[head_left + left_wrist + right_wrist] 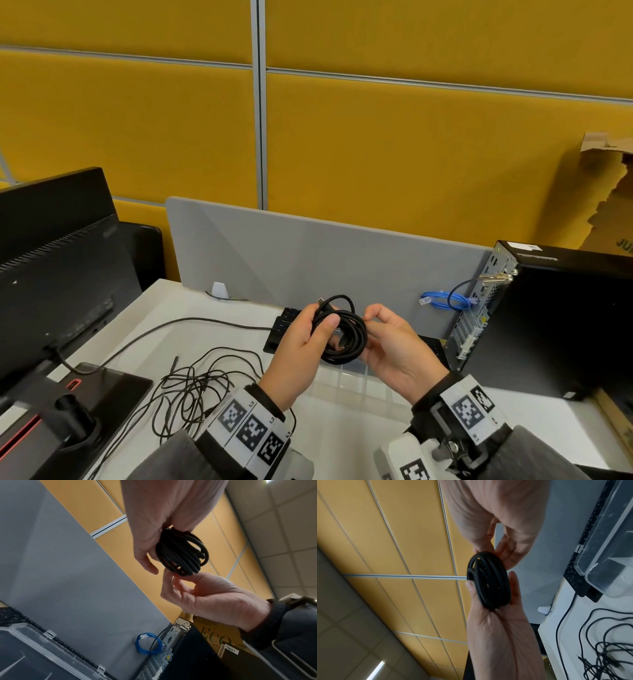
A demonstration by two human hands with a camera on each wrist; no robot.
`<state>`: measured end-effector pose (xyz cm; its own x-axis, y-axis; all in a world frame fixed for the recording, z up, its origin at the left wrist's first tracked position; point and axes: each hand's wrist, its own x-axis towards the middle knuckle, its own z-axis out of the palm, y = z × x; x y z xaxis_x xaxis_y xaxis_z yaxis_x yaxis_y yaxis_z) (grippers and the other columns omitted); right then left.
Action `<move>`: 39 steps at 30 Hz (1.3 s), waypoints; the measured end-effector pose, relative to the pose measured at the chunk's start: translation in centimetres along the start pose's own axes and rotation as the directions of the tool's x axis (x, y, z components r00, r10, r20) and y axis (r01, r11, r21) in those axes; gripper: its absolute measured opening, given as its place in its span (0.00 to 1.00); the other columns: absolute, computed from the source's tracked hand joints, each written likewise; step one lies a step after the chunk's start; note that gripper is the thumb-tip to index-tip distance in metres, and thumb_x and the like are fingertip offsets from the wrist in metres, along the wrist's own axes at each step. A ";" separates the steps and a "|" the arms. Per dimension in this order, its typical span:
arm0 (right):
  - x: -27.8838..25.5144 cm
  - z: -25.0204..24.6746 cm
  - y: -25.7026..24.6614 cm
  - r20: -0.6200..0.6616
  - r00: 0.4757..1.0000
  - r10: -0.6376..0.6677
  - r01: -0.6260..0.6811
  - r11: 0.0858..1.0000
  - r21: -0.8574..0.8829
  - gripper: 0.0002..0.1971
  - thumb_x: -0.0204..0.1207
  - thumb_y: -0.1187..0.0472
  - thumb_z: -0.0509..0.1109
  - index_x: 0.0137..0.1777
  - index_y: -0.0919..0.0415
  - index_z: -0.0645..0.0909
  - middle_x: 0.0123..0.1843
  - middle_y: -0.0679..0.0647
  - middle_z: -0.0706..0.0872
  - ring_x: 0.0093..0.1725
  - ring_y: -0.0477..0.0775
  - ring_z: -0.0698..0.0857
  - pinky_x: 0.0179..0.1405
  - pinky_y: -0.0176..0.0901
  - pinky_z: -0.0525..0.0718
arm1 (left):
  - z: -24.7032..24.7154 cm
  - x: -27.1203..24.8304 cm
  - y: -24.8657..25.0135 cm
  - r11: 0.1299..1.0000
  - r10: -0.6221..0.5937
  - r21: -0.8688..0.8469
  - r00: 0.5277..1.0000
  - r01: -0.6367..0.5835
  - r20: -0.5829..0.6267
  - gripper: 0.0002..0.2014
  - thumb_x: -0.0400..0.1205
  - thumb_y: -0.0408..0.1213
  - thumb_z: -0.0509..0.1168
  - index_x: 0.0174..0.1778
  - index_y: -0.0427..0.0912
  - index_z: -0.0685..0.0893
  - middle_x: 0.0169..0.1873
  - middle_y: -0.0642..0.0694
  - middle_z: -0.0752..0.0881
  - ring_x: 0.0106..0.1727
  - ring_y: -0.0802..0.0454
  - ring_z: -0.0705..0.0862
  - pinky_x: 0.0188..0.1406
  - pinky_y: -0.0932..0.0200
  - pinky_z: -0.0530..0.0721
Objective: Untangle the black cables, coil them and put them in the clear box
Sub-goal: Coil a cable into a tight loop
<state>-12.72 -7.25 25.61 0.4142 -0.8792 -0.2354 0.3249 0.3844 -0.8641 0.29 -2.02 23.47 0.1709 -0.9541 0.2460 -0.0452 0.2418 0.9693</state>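
White desk [342, 428], left hand [301, 346] gripping coiled cable [342, 339], right hand [394, 346] fingers loosely curled, clear box [352, 383] mostly hidden

Even, diffuse indoor light fills the head view, leaving only soft shadows on the white desk [342, 421], while the yellow wall panels [411, 144] bow from wide-angle distortion. In the right wrist view a ceiling light strip [376, 670] glows at the lower left, and the loose cables [607, 654] at the frame's edge are smeared by blur. The left wrist view is dimmer, its near hand [164, 513] soft and out of focus.
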 end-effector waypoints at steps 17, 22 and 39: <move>-3.0 -0.1 -1.0 0.152 0.972 -0.179 0.229 0.866 -0.445 0.13 0.80 0.59 0.65 0.63 0.51 0.75 0.46 0.66 0.88 0.51 0.60 0.88 0.55 0.50 0.87 | -0.1 -0.1 0.0 0.982 -0.097 -0.161 0.995 0.102 0.036 0.10 0.84 0.34 0.58 0.57 0.36 0.80 0.50 0.39 0.87 0.53 0.51 0.86 0.51 0.61 0.84; -3.7 0.5 -0.5 0.326 0.913 -0.244 0.407 0.542 -0.735 0.19 0.68 0.57 0.78 0.54 0.47 0.75 0.49 0.47 0.87 0.47 0.40 0.86 0.46 0.32 0.81 | -0.3 0.0 -0.7 0.970 -0.168 -0.176 0.986 0.169 0.021 0.11 0.85 0.36 0.58 0.58 0.37 0.80 0.53 0.36 0.87 0.57 0.46 0.86 0.55 0.54 0.84; -2.6 1.9 0.5 0.391 0.812 -0.433 0.451 0.042 -0.891 0.05 0.71 0.55 0.75 0.42 0.53 0.83 0.57 0.40 0.76 0.56 0.41 0.78 0.54 0.29 0.74 | -1.0 0.7 -1.2 0.999 0.007 0.034 0.990 -0.002 -0.140 0.07 0.83 0.35 0.61 0.55 0.42 0.78 0.49 0.44 0.86 0.53 0.51 0.85 0.55 0.55 0.83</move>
<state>-12.09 -4.22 26.65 0.5284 -0.7705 0.3566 -0.5574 -0.6316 -0.5388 1.42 -2.84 22.46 0.3070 -0.9182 0.2504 -0.0790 0.2376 0.9681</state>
